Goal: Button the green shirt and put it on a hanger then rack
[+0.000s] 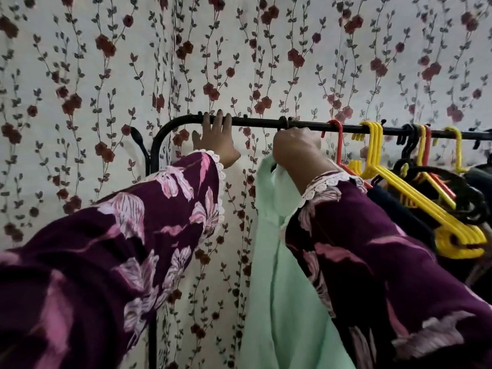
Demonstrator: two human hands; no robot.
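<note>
The pale green shirt (pixel 282 275) hangs down below my right hand (pixel 296 149), between my two purple flowered sleeves. My right hand grips the top of the shirt's hanger just under the black rack bar (pixel 255 121); a dark hook (pixel 283 123) sits on the bar right above that fist, and the rest of the hanger is hidden. My left hand (pixel 215 138) is raised at the bar's left end, its fingers curled over the bar near the bend.
Red, yellow and black hangers (pixel 415 201), some carrying dark clothes, crowd the bar to the right of my right hand. The rack's curved left post (pixel 154 155) drops down beside a flowered wall covering (pixel 106 75). The bar between my hands is bare.
</note>
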